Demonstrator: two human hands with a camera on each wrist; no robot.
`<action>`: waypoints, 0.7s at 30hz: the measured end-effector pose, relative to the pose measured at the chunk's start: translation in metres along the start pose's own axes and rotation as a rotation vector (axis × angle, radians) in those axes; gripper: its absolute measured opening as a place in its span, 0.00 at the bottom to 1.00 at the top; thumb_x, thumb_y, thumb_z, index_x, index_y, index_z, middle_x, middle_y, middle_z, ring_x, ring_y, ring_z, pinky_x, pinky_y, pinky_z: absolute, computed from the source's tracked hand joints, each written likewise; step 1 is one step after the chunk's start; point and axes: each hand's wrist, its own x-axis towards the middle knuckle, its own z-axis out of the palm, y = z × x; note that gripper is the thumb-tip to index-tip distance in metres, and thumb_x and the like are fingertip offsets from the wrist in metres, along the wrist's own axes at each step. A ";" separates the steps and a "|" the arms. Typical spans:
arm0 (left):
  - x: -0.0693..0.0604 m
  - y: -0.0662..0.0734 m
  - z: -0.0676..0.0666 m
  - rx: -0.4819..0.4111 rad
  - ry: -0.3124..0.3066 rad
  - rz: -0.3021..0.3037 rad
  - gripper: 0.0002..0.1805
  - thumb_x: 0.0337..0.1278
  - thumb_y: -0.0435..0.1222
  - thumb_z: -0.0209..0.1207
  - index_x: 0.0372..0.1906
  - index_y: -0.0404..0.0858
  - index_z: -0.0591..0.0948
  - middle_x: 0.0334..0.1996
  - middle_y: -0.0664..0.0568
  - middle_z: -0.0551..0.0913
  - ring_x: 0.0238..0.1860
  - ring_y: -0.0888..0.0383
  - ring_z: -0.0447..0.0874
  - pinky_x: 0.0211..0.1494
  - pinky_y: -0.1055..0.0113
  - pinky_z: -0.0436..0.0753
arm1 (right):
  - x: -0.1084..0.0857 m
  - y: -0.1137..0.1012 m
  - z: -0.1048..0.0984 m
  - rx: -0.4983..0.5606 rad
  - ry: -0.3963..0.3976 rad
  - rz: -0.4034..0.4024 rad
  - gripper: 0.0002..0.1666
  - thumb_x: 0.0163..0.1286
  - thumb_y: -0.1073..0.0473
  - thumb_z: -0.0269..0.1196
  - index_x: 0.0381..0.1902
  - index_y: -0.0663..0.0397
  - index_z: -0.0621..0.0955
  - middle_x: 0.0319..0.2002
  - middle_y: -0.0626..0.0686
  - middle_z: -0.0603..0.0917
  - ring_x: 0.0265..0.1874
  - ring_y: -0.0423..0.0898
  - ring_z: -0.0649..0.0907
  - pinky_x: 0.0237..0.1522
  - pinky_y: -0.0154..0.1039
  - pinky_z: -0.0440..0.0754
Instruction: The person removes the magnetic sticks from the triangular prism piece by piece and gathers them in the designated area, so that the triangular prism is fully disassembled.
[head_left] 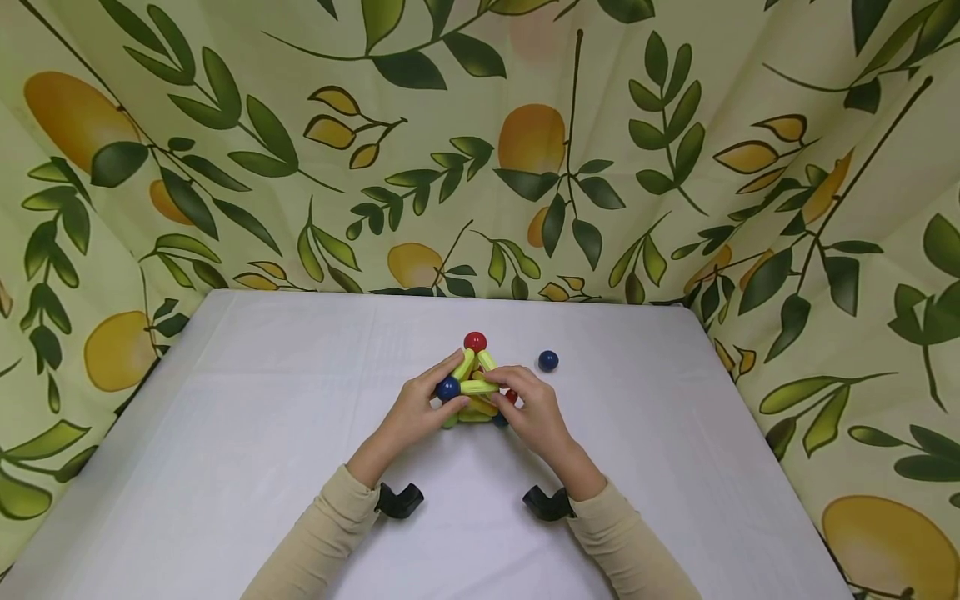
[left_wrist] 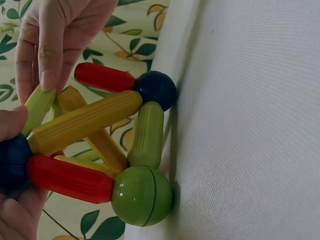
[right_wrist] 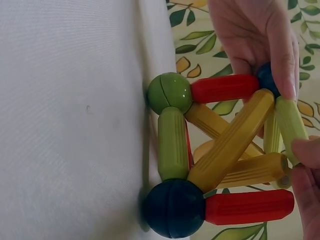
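A frame of coloured rods and balls stands on the table, with a red ball point(head_left: 475, 342) at its far top. My left hand point(head_left: 418, 406) grips the upper blue ball point(head_left: 447, 388), thumb and fingers on either side. The right hand point(head_left: 534, 412) pinches the free end of a light green rod point(right_wrist: 290, 125) that runs from that ball. Low on the frame are a green ball point(left_wrist: 142, 196) and a dark blue ball point(right_wrist: 175, 208), joined by a green rod point(right_wrist: 172, 143). From the dark blue ball a red rod point(right_wrist: 249, 206) sticks up, its upper end attached to no ball.
A loose dark blue ball point(head_left: 548, 361) lies on the white table point(head_left: 285, 400), behind and to the right of the frame. Black wrist mounts sit at both cuffs. Patterned curtains surround the table's back and sides.
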 end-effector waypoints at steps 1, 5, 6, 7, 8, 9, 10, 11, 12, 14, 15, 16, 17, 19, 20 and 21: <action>0.000 0.000 0.000 0.001 -0.003 -0.002 0.35 0.57 0.37 0.63 0.68 0.34 0.66 0.68 0.43 0.66 0.67 0.48 0.67 0.66 0.58 0.70 | 0.000 0.001 0.000 0.000 0.005 -0.008 0.17 0.56 0.70 0.68 0.46 0.59 0.83 0.45 0.53 0.84 0.41 0.45 0.83 0.32 0.37 0.84; 0.000 0.000 -0.001 0.013 -0.011 -0.012 0.35 0.57 0.37 0.63 0.68 0.34 0.65 0.68 0.44 0.66 0.67 0.48 0.66 0.66 0.58 0.70 | -0.001 0.002 0.002 0.014 0.023 -0.029 0.15 0.58 0.69 0.67 0.45 0.60 0.83 0.44 0.54 0.84 0.41 0.45 0.83 0.31 0.34 0.83; 0.000 0.001 -0.001 0.017 -0.013 -0.015 0.35 0.57 0.37 0.63 0.69 0.34 0.65 0.68 0.44 0.66 0.67 0.48 0.66 0.66 0.58 0.69 | -0.001 0.001 0.002 0.022 0.029 -0.029 0.14 0.58 0.68 0.67 0.45 0.60 0.83 0.44 0.54 0.84 0.40 0.45 0.83 0.32 0.34 0.83; 0.000 0.001 -0.001 0.020 -0.015 -0.018 0.35 0.57 0.37 0.63 0.69 0.35 0.65 0.68 0.44 0.66 0.67 0.48 0.66 0.67 0.58 0.69 | -0.001 0.001 0.002 0.032 0.034 -0.028 0.14 0.59 0.68 0.67 0.44 0.60 0.83 0.43 0.54 0.84 0.40 0.45 0.83 0.32 0.34 0.83; 0.000 0.001 -0.001 0.022 -0.016 -0.017 0.35 0.57 0.37 0.63 0.69 0.35 0.65 0.68 0.44 0.66 0.67 0.48 0.66 0.67 0.58 0.69 | -0.001 0.000 0.002 0.043 0.041 -0.026 0.13 0.59 0.68 0.67 0.44 0.59 0.83 0.43 0.54 0.84 0.39 0.45 0.83 0.33 0.34 0.84; 0.000 0.001 -0.001 0.024 -0.017 -0.017 0.35 0.57 0.37 0.63 0.69 0.34 0.65 0.68 0.43 0.66 0.67 0.48 0.66 0.67 0.58 0.69 | -0.001 -0.001 0.002 0.057 0.049 -0.023 0.13 0.60 0.67 0.66 0.44 0.59 0.83 0.43 0.54 0.84 0.39 0.45 0.83 0.34 0.34 0.84; 0.000 0.001 -0.001 0.025 -0.017 -0.016 0.35 0.57 0.36 0.63 0.69 0.34 0.65 0.68 0.43 0.66 0.67 0.48 0.66 0.67 0.58 0.69 | -0.001 -0.001 0.002 0.070 0.058 -0.020 0.13 0.60 0.67 0.66 0.44 0.59 0.84 0.43 0.54 0.84 0.38 0.45 0.83 0.35 0.35 0.84; 0.000 0.002 -0.001 0.025 -0.016 -0.015 0.35 0.57 0.36 0.63 0.69 0.34 0.64 0.68 0.42 0.66 0.67 0.48 0.66 0.67 0.58 0.69 | -0.001 -0.001 0.003 0.087 0.068 -0.015 0.12 0.60 0.67 0.66 0.43 0.58 0.84 0.43 0.54 0.84 0.38 0.45 0.83 0.36 0.36 0.85; 0.000 0.002 -0.002 0.026 -0.014 -0.013 0.35 0.57 0.36 0.63 0.69 0.34 0.64 0.68 0.42 0.66 0.67 0.48 0.66 0.66 0.57 0.69 | -0.002 -0.002 0.003 0.103 0.077 -0.010 0.12 0.60 0.67 0.66 0.43 0.58 0.84 0.43 0.54 0.84 0.38 0.45 0.84 0.37 0.37 0.86; 0.000 0.003 -0.002 0.029 -0.012 -0.011 0.35 0.57 0.36 0.63 0.69 0.34 0.64 0.68 0.42 0.66 0.67 0.48 0.66 0.66 0.57 0.69 | -0.002 -0.003 0.005 0.125 0.098 0.006 0.12 0.59 0.68 0.66 0.43 0.59 0.84 0.43 0.54 0.85 0.38 0.46 0.84 0.38 0.39 0.86; 0.000 0.003 -0.002 0.030 -0.010 -0.009 0.35 0.56 0.35 0.63 0.69 0.34 0.65 0.68 0.42 0.66 0.67 0.48 0.67 0.66 0.57 0.69 | -0.002 -0.004 0.005 0.133 0.108 0.013 0.12 0.59 0.69 0.67 0.42 0.59 0.84 0.42 0.54 0.85 0.38 0.46 0.85 0.37 0.40 0.86; 0.000 0.003 -0.002 0.031 -0.009 -0.008 0.35 0.56 0.35 0.63 0.69 0.34 0.65 0.68 0.42 0.66 0.67 0.48 0.67 0.66 0.57 0.70 | -0.002 -0.005 0.006 0.136 0.119 0.019 0.12 0.58 0.69 0.67 0.42 0.59 0.84 0.42 0.55 0.85 0.38 0.47 0.85 0.37 0.41 0.86; 0.000 0.003 -0.002 0.034 -0.009 -0.008 0.35 0.57 0.35 0.63 0.68 0.33 0.65 0.68 0.42 0.66 0.67 0.48 0.67 0.66 0.57 0.70 | -0.002 -0.006 0.006 0.134 0.129 0.022 0.12 0.57 0.70 0.67 0.42 0.60 0.84 0.42 0.55 0.85 0.38 0.48 0.85 0.37 0.42 0.87; 0.000 0.003 -0.002 0.038 -0.009 -0.004 0.35 0.56 0.36 0.63 0.68 0.33 0.65 0.68 0.42 0.66 0.67 0.48 0.67 0.66 0.57 0.70 | 0.000 -0.011 0.005 0.118 0.162 0.022 0.12 0.56 0.72 0.67 0.40 0.63 0.84 0.40 0.58 0.85 0.36 0.50 0.85 0.35 0.44 0.87; 0.000 0.003 -0.002 0.038 -0.009 -0.003 0.35 0.57 0.36 0.63 0.68 0.33 0.65 0.68 0.41 0.66 0.67 0.47 0.67 0.66 0.58 0.70 | 0.001 -0.016 0.002 0.123 0.181 0.029 0.11 0.55 0.74 0.67 0.39 0.65 0.84 0.40 0.60 0.84 0.36 0.52 0.85 0.36 0.44 0.87; 0.000 0.003 -0.002 0.038 -0.010 -0.003 0.35 0.56 0.36 0.63 0.68 0.33 0.65 0.68 0.41 0.66 0.67 0.47 0.67 0.66 0.58 0.70 | 0.003 -0.020 0.000 0.132 0.201 0.037 0.11 0.55 0.75 0.67 0.38 0.68 0.83 0.39 0.62 0.84 0.36 0.54 0.85 0.37 0.45 0.86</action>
